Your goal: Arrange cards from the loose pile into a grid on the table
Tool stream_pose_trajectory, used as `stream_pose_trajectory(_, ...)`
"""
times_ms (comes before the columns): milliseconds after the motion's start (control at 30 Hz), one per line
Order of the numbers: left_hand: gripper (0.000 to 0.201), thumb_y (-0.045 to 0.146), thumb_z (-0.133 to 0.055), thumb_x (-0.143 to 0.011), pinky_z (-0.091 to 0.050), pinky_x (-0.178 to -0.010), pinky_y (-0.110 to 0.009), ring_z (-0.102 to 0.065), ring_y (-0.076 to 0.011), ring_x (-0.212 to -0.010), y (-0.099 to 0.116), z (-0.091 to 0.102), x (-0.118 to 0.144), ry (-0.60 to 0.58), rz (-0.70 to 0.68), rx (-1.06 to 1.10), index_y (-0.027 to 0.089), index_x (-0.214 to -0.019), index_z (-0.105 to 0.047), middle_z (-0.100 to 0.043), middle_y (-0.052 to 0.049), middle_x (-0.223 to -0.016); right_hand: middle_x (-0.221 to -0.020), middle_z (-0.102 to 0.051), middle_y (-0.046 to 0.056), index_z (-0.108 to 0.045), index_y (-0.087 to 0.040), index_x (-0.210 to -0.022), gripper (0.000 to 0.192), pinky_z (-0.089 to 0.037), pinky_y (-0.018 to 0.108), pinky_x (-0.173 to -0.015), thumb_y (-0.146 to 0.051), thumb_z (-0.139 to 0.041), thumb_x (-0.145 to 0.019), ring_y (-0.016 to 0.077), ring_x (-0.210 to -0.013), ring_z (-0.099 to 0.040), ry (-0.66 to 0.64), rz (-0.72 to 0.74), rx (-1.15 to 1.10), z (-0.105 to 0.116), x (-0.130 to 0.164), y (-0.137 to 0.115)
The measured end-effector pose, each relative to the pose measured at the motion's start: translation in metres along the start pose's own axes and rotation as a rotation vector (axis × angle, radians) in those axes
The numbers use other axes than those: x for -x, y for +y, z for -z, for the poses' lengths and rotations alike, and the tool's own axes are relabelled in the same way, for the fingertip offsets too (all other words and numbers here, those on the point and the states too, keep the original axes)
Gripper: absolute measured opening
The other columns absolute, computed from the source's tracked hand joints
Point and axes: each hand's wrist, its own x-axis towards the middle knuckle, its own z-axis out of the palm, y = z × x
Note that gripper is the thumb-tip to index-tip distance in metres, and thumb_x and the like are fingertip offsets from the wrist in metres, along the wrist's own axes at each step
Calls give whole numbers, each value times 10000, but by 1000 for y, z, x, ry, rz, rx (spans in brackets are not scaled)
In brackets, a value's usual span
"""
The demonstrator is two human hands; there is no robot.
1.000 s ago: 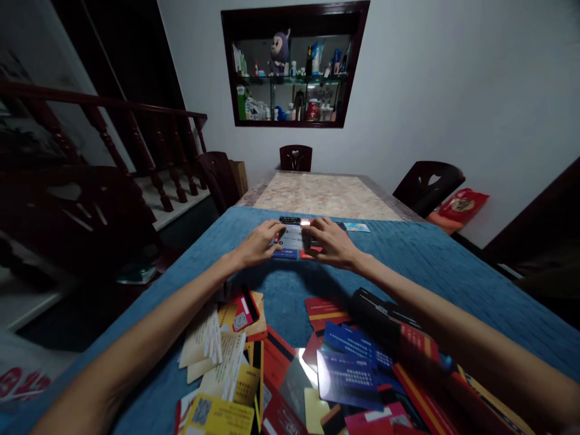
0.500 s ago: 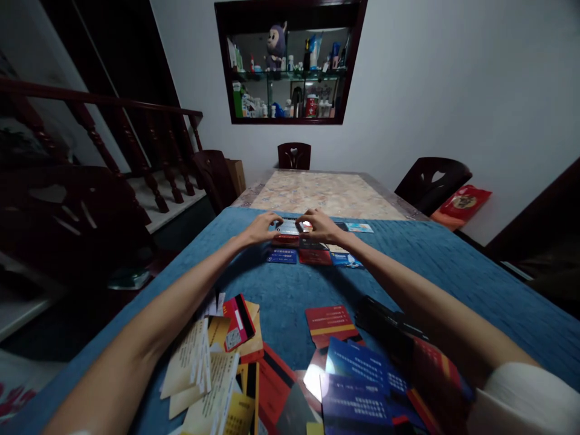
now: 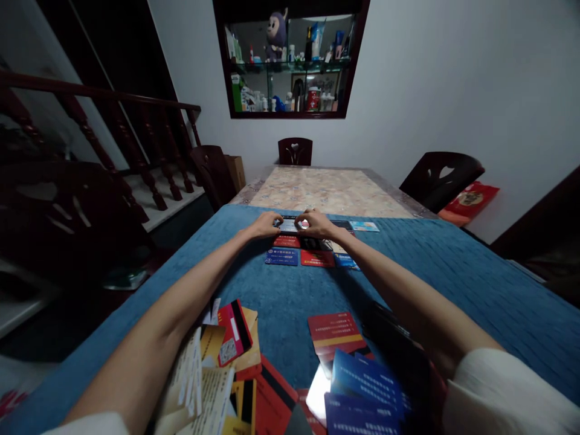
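At the far side of the blue cloth (image 3: 254,290), a pale grey card (image 3: 289,225) lies between my two hands. My left hand (image 3: 266,225) grips its left edge with curled fingers, and my right hand (image 3: 317,224) pinches its right edge. Just in front sit rows of cards: a red card (image 3: 286,241), a blue card (image 3: 281,257), another red card (image 3: 317,258), and a blue and white card (image 3: 347,261) partly behind my right forearm. A light blue card (image 3: 364,226) lies to the right of my right hand.
Nearer me, a loose pile of cream and yellow cards (image 3: 212,386) lies left, with a red striped card (image 3: 234,332) on it. Right of it are a dark red card (image 3: 335,332) and blue cards (image 3: 362,386). Dark chairs (image 3: 295,151) stand around the table (image 3: 317,187).
The view has shifted slightly, so the near piles sit lower in the picture. Both hands stay at the grey card, with only small movement, and it lies flatter or closer to the row.
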Motion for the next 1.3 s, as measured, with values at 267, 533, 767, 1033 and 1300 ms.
stream_pose_trajectory(267, 386, 177, -595, -700, -493, -868, -309, -638, -245, -945, -3, -9, -6, -54, 29, -10, 126, -1064, -713, -715, -93, -1035, -1161, -683, 71, -716, -261, -1159, 391, -415, 320, -876, -368, -645, -789, 281, -1102, -555, -57, -33, 24, -7, -7, 3)
stream_pose_trajectory(533, 374, 180, -596, -677, -492, -845, -297, -633, -240, -913, -5, -11, -9, -77, 41, -10, 134, -1023, -729, -721, -80, -983, -1105, -728, 34, -748, -273, -1093, 323, -413, 309, -851, -312, -591, -814, 271, -1070, -575, -98, -28, 45, -6, -8, 0)
stream_pose_trajectory(767, 366, 222, -611, -681, -486, -850, -285, -625, -227, -887, -8, -12, -9, -77, 45, -3, 141, -1015, -737, -716, -57, -900, -1168, -704, 78, -740, -276, -1124, 335, -415, 363, -856, -304, -562, -841, 325, -1149, -521, -104, -51, 96, -5, -5, -6)
stream_pose_trajectory(1033, 316, 192, -578, -726, -478, -863, -284, -622, -218, -880, -8, -14, -6, -58, 46, -2, 148, -988, -748, -714, -65, -908, -1216, -672, 124, -720, -264, -1168, 367, -418, 417, -851, -267, -517, -862, 358, -1188, -482, -97, -65, 125, -4, 0, -12)
stream_pose_trajectory(1300, 314, 184, -558, -747, -472, -904, -311, -627, -233, -906, -7, -15, -5, -42, 38, -13, 132, -988, -753, -708, -87, -953, -1245, -655, 117, -721, -252, -1151, 333, -414, 433, -873, -317, -536, -883, 352, -1197, -471, -91, -65, 131, -2, 3, -14)
